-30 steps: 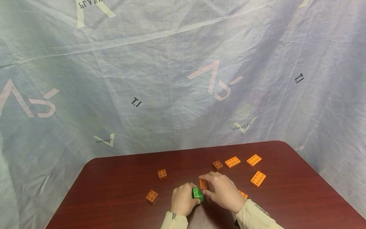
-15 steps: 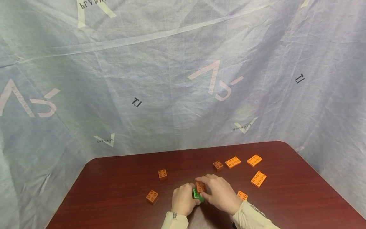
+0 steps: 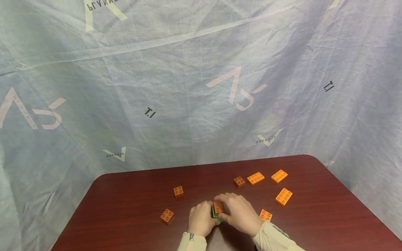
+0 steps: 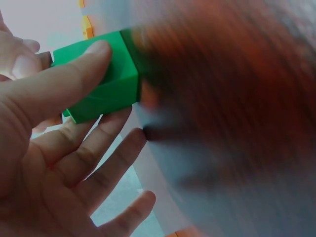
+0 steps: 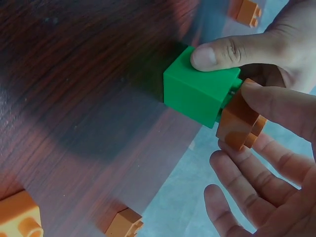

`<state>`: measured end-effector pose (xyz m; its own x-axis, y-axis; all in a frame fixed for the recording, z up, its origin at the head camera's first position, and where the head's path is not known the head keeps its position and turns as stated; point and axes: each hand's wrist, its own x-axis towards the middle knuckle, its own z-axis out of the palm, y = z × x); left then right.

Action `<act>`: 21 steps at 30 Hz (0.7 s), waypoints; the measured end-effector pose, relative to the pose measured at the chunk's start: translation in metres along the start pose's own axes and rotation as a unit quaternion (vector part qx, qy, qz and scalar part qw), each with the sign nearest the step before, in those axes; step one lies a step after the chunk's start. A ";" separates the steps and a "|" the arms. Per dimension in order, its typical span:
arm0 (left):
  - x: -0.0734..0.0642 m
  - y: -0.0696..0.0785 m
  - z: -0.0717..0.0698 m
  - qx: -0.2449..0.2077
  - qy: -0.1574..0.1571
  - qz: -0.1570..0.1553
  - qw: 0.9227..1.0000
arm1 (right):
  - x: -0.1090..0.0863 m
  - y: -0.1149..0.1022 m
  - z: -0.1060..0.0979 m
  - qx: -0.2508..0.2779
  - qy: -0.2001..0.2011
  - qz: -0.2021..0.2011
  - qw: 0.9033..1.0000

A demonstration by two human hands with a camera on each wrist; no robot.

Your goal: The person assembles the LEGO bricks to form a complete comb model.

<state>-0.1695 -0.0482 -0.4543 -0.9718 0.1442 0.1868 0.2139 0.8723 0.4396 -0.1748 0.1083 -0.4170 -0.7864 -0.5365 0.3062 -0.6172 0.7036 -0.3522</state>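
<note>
My left hand (image 3: 200,219) grips a green toy building brick (image 5: 195,91) on the table, thumb on one side and fingers on the other in the left wrist view. With thumb and fingers, my right hand (image 3: 241,213) pinches a smaller brown-orange brick (image 3: 218,207) with studs. In the right wrist view this brick (image 5: 237,123) sits at the green brick's studs, slightly tilted, and some studs show in a gap between the two. From the head view the brown-orange brick covers most of the green one.
Two brown-orange bricks (image 3: 178,191) (image 3: 167,216) lie left of the hands, and another brown-orange brick (image 3: 239,181) lies behind them. Several flat orange bricks (image 3: 284,196) are spread over the right side. The dark red table (image 3: 132,195) ends at a grey printed cloth (image 3: 188,139).
My right hand has moved left with the brown-orange brick, from beside the green brick to over its studs. My left hand has stayed in place around the green brick.
</note>
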 end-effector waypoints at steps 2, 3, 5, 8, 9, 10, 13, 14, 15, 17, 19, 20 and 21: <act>0.000 0.000 0.000 -0.002 -0.002 -0.002 1.000 | 0.000 0.000 0.001 0.001 -0.001 0.001 1.000; 0.000 0.000 0.000 -0.002 -0.004 -0.003 1.000 | 0.000 0.000 0.001 0.001 -0.002 0.001 1.000; 0.000 0.000 0.000 -0.003 -0.007 -0.004 1.000 | 0.001 -0.001 0.001 0.002 -0.004 0.001 1.000; 0.001 0.000 0.000 -0.002 -0.014 -0.008 1.000 | 0.001 -0.001 0.001 0.003 -0.006 -0.002 1.000; 0.001 0.000 -0.001 -0.001 -0.016 -0.009 1.000 | 0.001 -0.001 0.001 0.004 -0.007 -0.003 1.000; 0.001 0.000 -0.001 -0.001 -0.018 -0.011 1.000 | 0.002 -0.001 0.001 0.005 -0.008 -0.003 1.000; 0.002 0.000 -0.001 0.002 -0.020 -0.014 1.000 | 0.003 -0.001 0.001 0.006 -0.008 -0.005 1.000; 0.002 0.000 -0.001 0.002 -0.020 -0.014 1.000 | 0.003 -0.001 0.001 0.005 -0.007 -0.005 1.000; 0.002 0.000 -0.001 0.002 -0.019 -0.015 1.000 | 0.003 -0.001 0.001 0.003 -0.006 -0.006 1.000; 0.002 0.000 -0.001 0.000 -0.018 -0.015 1.000 | 0.003 -0.001 0.001 -0.002 -0.004 -0.007 1.000; 0.002 0.000 -0.001 -0.004 -0.016 -0.014 1.000 | 0.004 0.000 0.000 -0.008 -0.004 -0.012 1.000; 0.002 0.000 -0.001 -0.006 -0.016 -0.014 1.000 | 0.005 0.000 0.000 -0.010 -0.006 -0.014 1.000; 0.002 0.000 -0.002 -0.008 -0.016 -0.014 1.000 | 0.006 0.000 -0.001 -0.011 -0.010 -0.015 1.000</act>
<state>-0.1717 -0.0486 -0.4526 -0.9802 0.1341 0.1457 0.1870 0.8690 0.4580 -0.1794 0.1055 -0.4143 -0.7676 -0.5669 0.2992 -0.6405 0.6970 -0.3225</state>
